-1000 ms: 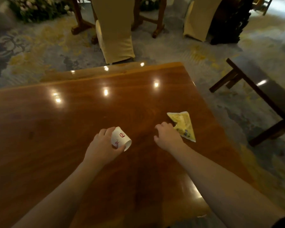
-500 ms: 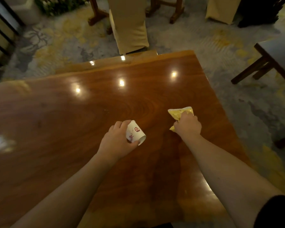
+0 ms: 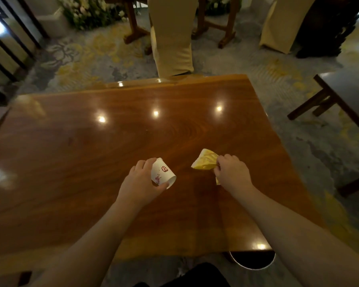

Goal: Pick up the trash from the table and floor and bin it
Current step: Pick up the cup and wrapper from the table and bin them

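Observation:
My left hand (image 3: 140, 183) grips a white paper cup (image 3: 162, 173) with red print, held on its side just above the glossy wooden table (image 3: 91, 154). My right hand (image 3: 232, 172) is closed on a crumpled yellow wrapper (image 3: 205, 161), most of which sticks out to the left of my fingers. Both hands are over the near right part of the table. A round bin (image 3: 252, 259) with a dark opening shows on the floor below the table's near edge, partly hidden by it.
A cloth-covered chair (image 3: 171, 38) stands at the table's far edge. Another dark table (image 3: 344, 96) is at the right. Patterned carpet (image 3: 298, 65) surrounds the table, with wooden furniture legs and flowers at the back.
My right hand reached the yellow wrapper, closed on it and lifted it off the table, pulling it toward me. My left hand kept the cup. The view tilted down, showing the bin.

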The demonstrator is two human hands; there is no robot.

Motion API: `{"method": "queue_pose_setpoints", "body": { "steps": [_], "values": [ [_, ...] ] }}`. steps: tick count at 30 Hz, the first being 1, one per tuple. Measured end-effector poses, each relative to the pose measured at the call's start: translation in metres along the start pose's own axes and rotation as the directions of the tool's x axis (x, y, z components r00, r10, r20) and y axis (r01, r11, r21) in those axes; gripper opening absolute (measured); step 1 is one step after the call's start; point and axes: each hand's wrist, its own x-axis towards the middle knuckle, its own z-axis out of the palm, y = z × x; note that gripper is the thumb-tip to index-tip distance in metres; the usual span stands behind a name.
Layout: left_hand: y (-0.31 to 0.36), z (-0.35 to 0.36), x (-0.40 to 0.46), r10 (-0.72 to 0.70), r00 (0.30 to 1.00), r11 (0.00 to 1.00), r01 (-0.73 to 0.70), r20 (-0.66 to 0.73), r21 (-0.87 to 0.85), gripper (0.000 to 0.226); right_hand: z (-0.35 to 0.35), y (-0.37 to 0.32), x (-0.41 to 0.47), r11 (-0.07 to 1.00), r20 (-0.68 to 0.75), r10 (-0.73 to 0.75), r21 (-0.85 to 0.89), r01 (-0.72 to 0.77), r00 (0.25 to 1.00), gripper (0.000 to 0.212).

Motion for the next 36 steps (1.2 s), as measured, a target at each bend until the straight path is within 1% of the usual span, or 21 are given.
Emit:
{"method": "queue_pose_setpoints", "body": {
  "steps": [3,9,13,17,19,23,27,28,30,33,36],
  "values": [
    [-0.019,-0.003,-0.042,-0.008,1.000,0.999,0.006,-0.030,-0.044,0.088,-0.005,-0.021,-0.048,0.997,-0.041,-0.066,-0.033,0.064,0.997,0.013],
    [-0.042,-0.005,-0.136,-0.001,0.999,0.992,-0.005,-0.048,-0.129,0.087,-0.020,-0.059,-0.159,0.996,-0.089,-0.089,-0.040,0.085,0.992,0.011],
    [-0.037,-0.005,-0.194,0.029,0.999,0.990,-0.031,-0.018,-0.137,0.088,-0.035,-0.076,-0.231,0.993,-0.141,-0.109,-0.052,0.102,0.984,0.007],
    [-0.020,0.004,-0.243,0.064,0.998,0.987,-0.062,0.010,-0.146,0.086,-0.046,-0.079,-0.295,0.993,-0.162,-0.117,-0.037,0.112,0.980,0.004],
    [-0.008,0.014,-0.261,0.086,0.996,0.987,-0.082,0.025,-0.140,0.084,-0.046,-0.073,-0.322,0.993,-0.151,-0.117,-0.035,0.113,0.982,0.003],
    [0.020,0.036,-0.282,0.132,0.989,0.984,-0.122,0.068,-0.133,0.083,-0.041,-0.047,-0.361,0.995,-0.111,-0.100,-0.026,0.098,0.989,0.005],
    [0.063,0.076,-0.292,0.161,0.978,0.984,-0.149,0.129,-0.100,0.083,-0.029,0.000,-0.390,0.997,-0.052,-0.072,-0.045,0.070,0.996,0.008],
    [0.082,0.094,-0.294,0.153,0.976,0.986,-0.141,0.153,-0.084,0.083,-0.025,0.022,-0.398,0.997,-0.031,-0.064,-0.038,0.063,0.997,0.008],
    [0.098,0.112,-0.295,0.142,0.969,0.989,-0.133,0.203,-0.058,0.084,-0.017,0.044,-0.405,0.998,-0.018,-0.067,-0.021,0.067,0.998,0.007],
    [0.136,0.151,-0.295,0.121,0.949,0.993,-0.121,0.290,-0.017,0.085,-0.003,0.098,-0.415,0.999,0.066,-0.049,0.004,0.048,0.997,0.007],
    [0.172,0.191,-0.292,0.097,0.937,0.994,-0.110,0.337,0.020,0.085,0.018,0.151,-0.414,0.999,0.163,-0.038,-0.013,0.041,0.986,0.012]
  ]
}}
